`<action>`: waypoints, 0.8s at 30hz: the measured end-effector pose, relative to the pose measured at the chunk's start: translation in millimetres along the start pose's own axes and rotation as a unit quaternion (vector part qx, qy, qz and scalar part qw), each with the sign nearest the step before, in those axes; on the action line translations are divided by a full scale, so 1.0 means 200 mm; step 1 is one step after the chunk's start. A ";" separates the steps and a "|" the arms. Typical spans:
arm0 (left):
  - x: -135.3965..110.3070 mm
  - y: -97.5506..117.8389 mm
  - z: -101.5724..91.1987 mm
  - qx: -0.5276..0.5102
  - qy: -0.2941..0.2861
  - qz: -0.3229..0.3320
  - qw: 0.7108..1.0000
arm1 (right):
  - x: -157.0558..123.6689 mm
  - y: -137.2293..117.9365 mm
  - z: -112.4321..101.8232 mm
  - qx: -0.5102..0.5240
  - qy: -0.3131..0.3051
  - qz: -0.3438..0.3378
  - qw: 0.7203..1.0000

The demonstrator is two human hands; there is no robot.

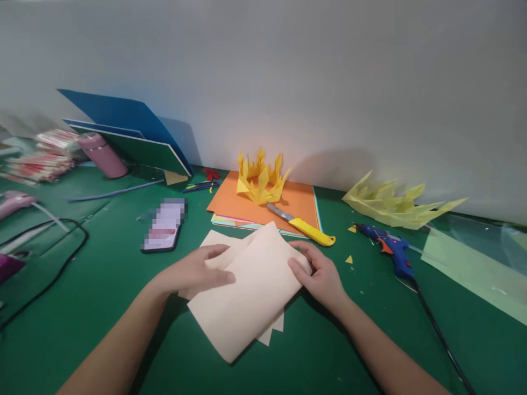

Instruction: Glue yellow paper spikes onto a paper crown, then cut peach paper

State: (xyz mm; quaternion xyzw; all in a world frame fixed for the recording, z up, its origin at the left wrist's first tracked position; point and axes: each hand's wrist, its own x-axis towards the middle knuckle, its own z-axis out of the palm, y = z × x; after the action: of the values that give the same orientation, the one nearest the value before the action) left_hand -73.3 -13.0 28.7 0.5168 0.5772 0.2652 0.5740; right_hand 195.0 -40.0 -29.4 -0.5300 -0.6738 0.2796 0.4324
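Observation:
A sheet of cream paper point(247, 296) lies folded over on the green table point(102, 307) in front of me. My left hand point(197, 271) rests flat on its left side, fingers stretched across the fold. My right hand point(319, 274) grips the paper's right edge, thumb on top and fingers curled under. More cream paper pokes out underneath with pointed corners at the lower right.
A yellow utility knife point(307, 227) lies on a stack of orange paper point(296, 200) beside a yellow folded-paper crown point(261, 178). A blue glue gun point(391, 249) with black cable is at right, near pale yellow folded paper point(391, 206). A phone point(164, 227), blue boards point(132, 131) and a pink bottle point(102, 156) are at left.

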 end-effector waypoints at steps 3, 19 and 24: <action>-0.01 0.02 0.04 0.051 -0.012 0.004 0.999 | 0.01 0.02 0.00 0.026 0.044 0.006 0.999; 0.00 0.00 0.24 -0.156 -0.053 -0.014 0.986 | 0.00 -0.08 0.03 0.413 -0.145 0.243 0.866; 0.01 0.01 0.13 -0.196 -0.152 -0.025 0.968 | 0.00 -0.07 0.02 0.408 -0.111 0.258 0.869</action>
State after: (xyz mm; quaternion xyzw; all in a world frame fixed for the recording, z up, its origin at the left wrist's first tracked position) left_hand -47.0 -17.9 25.2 0.4138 0.4322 0.2775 0.7516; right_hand 183.8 -43.1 -19.1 -0.4267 -0.3828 0.6878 0.4454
